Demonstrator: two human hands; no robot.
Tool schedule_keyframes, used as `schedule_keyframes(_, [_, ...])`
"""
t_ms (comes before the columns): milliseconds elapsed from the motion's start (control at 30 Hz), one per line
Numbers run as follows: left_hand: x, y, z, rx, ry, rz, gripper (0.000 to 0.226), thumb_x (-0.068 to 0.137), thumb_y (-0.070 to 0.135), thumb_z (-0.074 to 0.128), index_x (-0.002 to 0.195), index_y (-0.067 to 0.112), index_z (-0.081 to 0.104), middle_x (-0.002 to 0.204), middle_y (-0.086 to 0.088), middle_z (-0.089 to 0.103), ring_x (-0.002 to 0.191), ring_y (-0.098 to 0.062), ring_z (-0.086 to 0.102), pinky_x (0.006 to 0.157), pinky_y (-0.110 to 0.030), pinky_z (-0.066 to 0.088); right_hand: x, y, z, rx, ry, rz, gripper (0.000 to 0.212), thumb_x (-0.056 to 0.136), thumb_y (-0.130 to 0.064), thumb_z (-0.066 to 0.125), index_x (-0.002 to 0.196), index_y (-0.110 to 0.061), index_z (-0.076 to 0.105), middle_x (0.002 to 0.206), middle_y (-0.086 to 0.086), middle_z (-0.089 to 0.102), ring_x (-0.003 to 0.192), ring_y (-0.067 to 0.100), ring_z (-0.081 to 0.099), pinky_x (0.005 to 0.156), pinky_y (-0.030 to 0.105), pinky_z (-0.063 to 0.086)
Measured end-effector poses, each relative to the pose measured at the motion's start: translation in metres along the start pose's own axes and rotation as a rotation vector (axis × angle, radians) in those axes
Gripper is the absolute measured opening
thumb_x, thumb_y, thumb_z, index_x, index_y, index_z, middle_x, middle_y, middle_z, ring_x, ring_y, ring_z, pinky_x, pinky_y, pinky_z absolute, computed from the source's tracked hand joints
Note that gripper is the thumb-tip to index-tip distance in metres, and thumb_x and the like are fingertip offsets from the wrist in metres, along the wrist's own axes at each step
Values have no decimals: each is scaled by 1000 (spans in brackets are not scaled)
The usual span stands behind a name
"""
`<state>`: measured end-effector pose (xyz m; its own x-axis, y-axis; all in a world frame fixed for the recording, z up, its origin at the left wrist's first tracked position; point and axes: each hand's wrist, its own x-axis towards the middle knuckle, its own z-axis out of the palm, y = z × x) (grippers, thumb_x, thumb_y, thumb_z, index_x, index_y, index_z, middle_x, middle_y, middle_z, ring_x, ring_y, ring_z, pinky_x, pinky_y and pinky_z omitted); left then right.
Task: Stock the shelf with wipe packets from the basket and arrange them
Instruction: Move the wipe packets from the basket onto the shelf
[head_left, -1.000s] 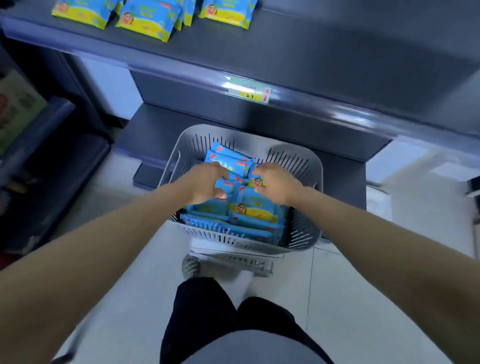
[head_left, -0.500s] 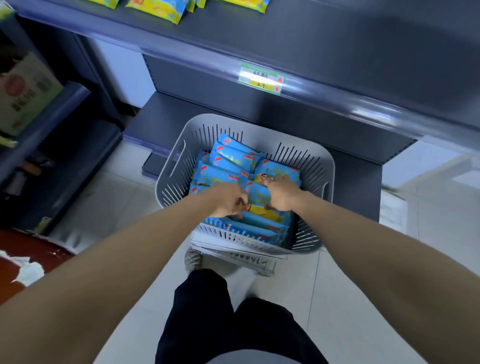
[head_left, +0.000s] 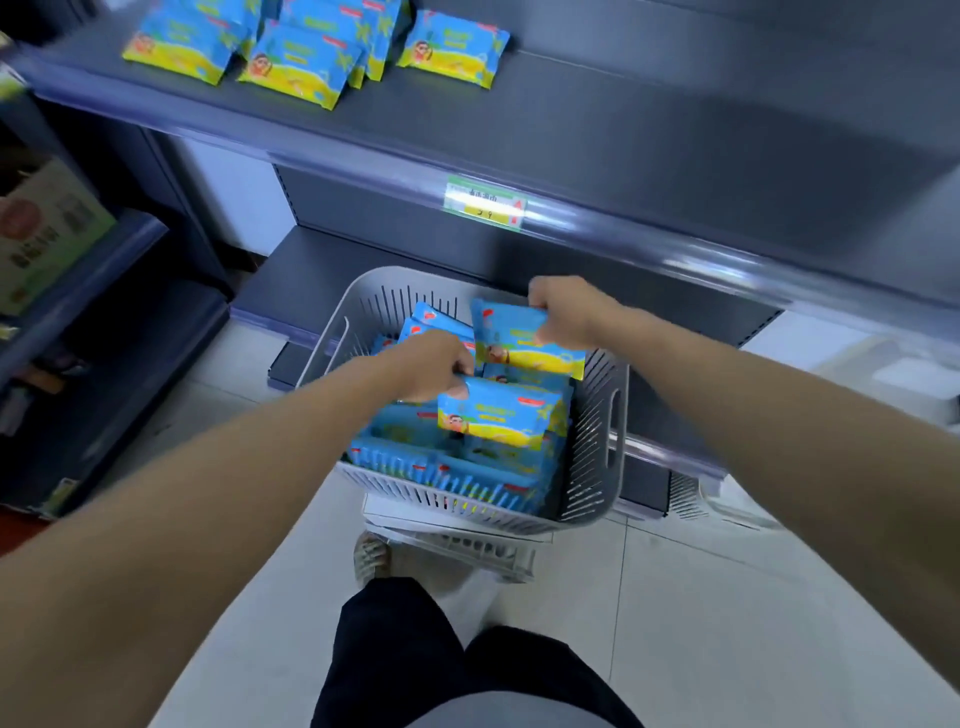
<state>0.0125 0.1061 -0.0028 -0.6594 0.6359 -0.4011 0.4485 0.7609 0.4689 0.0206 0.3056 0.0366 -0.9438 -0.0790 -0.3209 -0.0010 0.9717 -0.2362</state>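
A grey slatted basket (head_left: 597, 421) on the floor holds several blue and yellow wipe packets (head_left: 415, 447). My left hand (head_left: 423, 366) grips one packet (head_left: 501, 418) by its left end, just above the pile. Higher up, over the basket's far side, my right hand (head_left: 569, 312) grips a second packet (head_left: 524, 340) by its top right corner. On the dark shelf (head_left: 649, 135) above, several more packets (head_left: 304, 65) lie at the left, one (head_left: 452, 49) a little apart to the right.
A price label (head_left: 485, 203) sits on the shelf's front rail. Under it a lower shelf (head_left: 322, 280) stands behind the basket. A side rack with a cardboard box (head_left: 44, 234) is at the left. My legs and a shoe (head_left: 371, 558) are below the basket on the tiled floor.
Both hands have come up out of the pile, each with a packet. The right hand rose higher and moved back. The camera tilted up, showing more of the stocked shelf.
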Motion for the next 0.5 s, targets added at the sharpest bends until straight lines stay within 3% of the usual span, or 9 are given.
schedule_keyframes(100, [-1,10,-49,48,144,38,22,82,17,67,100,5,67,93,-8,63,80,-18,51,65,-24,33,-1,-10,-57,-48,139,-65,26,78,-8,66,84,-15,42,89,6,49,79,22,45,63,29,32])
schedule_keyframes(367, [-7,6,-180,79,459,92,19,82,19,68,96,6,67,98,-11,64,91,-28,57,81,-36,47,47,-40,-166,62,436,-54,25,78,-9,68,91,-17,47,92,4,49,79,23,46,64,28,33])
schedule_keyframes(500, [0,-16,-233,48,543,85,14,83,16,67,94,8,66,95,-10,64,84,-23,55,75,-31,44,93,-53,-187,4,476,-33,28,80,-10,65,88,-19,40,90,5,47,80,23,44,65,31,33])
